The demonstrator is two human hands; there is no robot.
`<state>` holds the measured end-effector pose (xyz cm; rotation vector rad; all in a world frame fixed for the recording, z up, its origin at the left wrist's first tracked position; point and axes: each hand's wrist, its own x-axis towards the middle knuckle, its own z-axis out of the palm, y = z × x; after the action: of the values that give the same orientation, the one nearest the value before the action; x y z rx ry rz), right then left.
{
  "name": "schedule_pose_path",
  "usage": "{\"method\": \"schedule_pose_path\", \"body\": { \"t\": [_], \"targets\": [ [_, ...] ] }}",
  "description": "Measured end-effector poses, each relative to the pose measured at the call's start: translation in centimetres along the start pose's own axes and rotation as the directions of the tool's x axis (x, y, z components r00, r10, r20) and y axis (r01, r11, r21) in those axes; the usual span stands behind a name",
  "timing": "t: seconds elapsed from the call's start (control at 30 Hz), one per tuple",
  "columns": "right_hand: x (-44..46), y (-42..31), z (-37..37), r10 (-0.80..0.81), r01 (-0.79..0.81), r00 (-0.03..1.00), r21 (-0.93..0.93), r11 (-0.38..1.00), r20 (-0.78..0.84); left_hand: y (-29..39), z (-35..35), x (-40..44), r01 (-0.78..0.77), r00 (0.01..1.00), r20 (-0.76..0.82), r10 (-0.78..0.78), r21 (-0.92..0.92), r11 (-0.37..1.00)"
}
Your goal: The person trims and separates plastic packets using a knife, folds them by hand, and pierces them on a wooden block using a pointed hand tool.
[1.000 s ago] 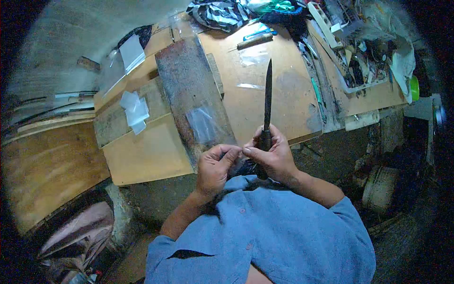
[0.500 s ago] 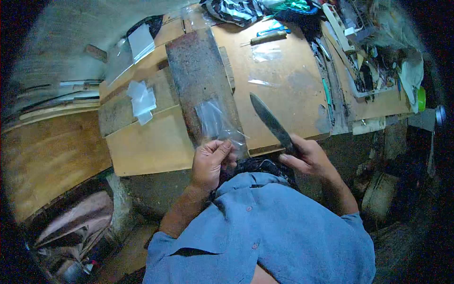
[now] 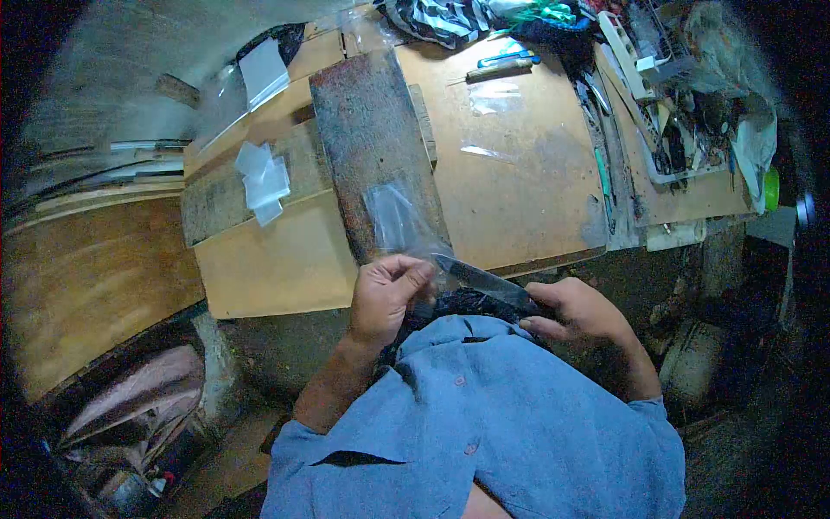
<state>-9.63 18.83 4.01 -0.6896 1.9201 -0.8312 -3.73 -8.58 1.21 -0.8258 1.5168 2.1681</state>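
My right hand [image 3: 575,310] is closed around the handle of a long dark knife [image 3: 488,284], whose blade points left with its tip near my left hand [image 3: 391,290]. Thumb and fingers of my left hand pinch a clear plastic sheet [image 3: 424,246] at the near end of a dark worn board [image 3: 367,130]. Part of the blade lies against or behind the clear plastic; which of the two I cannot tell. More clear plastic pieces [image 3: 391,214] rest on the board just beyond my left hand.
Translucent pieces [image 3: 264,183] lie on a plank at the left of the table [image 3: 277,268]. Farther back are an awl [image 3: 500,71], a blue cutter [image 3: 510,57] and a plastic scrap [image 3: 494,98]. A tray of tools [image 3: 692,171] stands at the right.
The knife has swung from upright to pointing left, its blade now down at the plastic. My hands have moved apart, and the clear sheet has come into view at my left fingers.
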Motion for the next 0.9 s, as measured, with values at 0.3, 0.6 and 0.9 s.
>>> {"method": "schedule_pose_path", "body": {
  "t": [0.3, 0.6, 0.9],
  "targets": [
    [2.3, -0.6, -0.1, -0.049, 0.047, 0.998, 0.06, 0.997, 0.031, -0.2, 0.5, -0.9, 0.096, 0.973, 0.18, -0.143, 0.247, 0.964],
    [2.7, 1.7, -2.0, -0.056, 0.053, 0.978, -0.024, 0.998, -0.199, 0.3, -1.0, -1.4, 0.049, 0.928, 0.333, -0.168, 0.338, 0.94],
    [6.2, -2.4, 3.6, 0.014, 0.24, 0.956, 0.804, 0.543, -0.294, -1.4, 1.2, -0.4, -0.079, 0.996, 0.042, 0.084, -0.125, 0.989]
  ]
}}
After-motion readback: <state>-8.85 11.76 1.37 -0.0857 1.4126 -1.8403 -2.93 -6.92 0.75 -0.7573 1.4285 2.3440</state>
